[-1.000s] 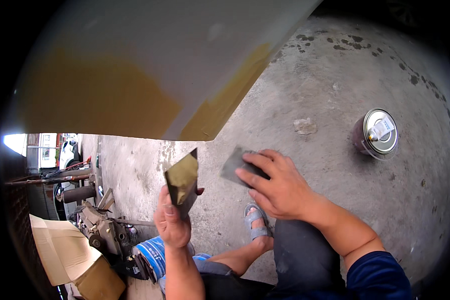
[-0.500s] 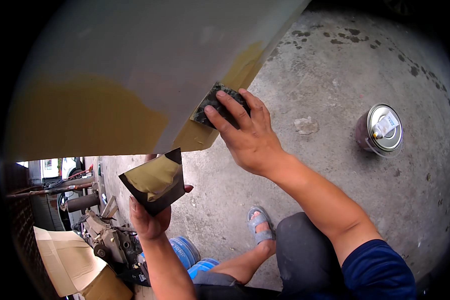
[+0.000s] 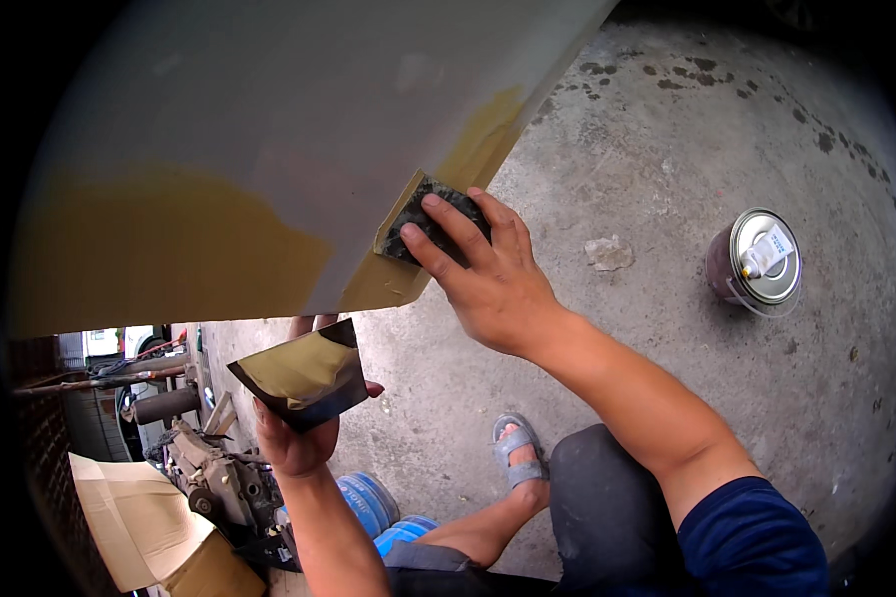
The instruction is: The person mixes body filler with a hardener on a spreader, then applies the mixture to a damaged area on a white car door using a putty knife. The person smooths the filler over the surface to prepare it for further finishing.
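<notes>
My right hand (image 3: 503,284) presses a dark, mottled flat putty spreader (image 3: 415,214) against the right edge of a grey panel (image 3: 299,119). Yellowish putty lines the spreader's left edge. A strip of the same putty (image 3: 483,134) runs up the panel's edge above it, and a wide putty patch (image 3: 169,244) covers the panel's lower left. Below the panel, my left hand (image 3: 297,448) grips a dark square plate (image 3: 334,406) from underneath. On that plate lies a smooth mound of yellowish putty (image 3: 304,368). Some left-hand fingers are hidden behind the plate.
A metal can (image 3: 724,261) with a white tube (image 3: 767,252) on its lid stands on the concrete floor (image 3: 617,358) at right. Blue buckets (image 3: 368,502), greasy machine parts (image 3: 209,478) and an open cardboard box (image 3: 129,517) are at lower left.
My right hand and the spreader have shifted slightly left and down along the panel's edge. The left hand's plate has dropped a little and moved left, its face tilted more.
</notes>
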### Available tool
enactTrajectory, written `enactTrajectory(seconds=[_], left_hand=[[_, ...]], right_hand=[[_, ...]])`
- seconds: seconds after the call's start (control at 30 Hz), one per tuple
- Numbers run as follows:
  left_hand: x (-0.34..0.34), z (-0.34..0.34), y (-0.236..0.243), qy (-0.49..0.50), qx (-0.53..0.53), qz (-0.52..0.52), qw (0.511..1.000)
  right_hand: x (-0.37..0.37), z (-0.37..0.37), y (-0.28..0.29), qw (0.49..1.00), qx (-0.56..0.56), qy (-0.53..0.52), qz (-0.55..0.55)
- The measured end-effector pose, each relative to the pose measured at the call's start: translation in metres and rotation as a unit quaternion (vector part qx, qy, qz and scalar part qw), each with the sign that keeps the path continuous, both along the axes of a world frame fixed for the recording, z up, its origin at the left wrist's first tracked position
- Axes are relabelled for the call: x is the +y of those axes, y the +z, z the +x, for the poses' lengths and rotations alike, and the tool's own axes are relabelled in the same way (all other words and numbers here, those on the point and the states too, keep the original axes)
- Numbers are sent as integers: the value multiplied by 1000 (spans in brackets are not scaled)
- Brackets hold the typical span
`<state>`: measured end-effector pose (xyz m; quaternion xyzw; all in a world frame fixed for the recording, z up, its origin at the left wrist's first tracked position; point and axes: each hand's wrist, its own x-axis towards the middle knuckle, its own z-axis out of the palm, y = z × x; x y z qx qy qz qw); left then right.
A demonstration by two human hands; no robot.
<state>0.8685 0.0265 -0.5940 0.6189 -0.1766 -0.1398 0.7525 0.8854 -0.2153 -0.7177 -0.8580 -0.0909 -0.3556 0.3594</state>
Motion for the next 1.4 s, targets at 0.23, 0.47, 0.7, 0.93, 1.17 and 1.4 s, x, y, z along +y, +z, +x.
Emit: enactTrajectory(seconds=[0.23,0.47,0.7,0.93,1.17,1.4], left_hand=[[1,0,2,-6,-2,-1,1000],[-9,4,0,-3,8,-14,1000],[-3,4,-3,18,1,-23,1000],[-5,5,-2,-9,-2,-12,1000],[-1,4,-1,1,0,-18,1000],[-3,3,-2,5,7,-20,1000]], right_hand=[[-1,-21,5,1000,7,-3,8],[24,-15,-6,1000,2,9,12],[-3,-19,-20,999,-8,-15,28],[-22,20,-10,998,-47,-18,33],[-33,-8,-21,999,10,-10,32],[-44,34,-8,998,-31,-19,45]])
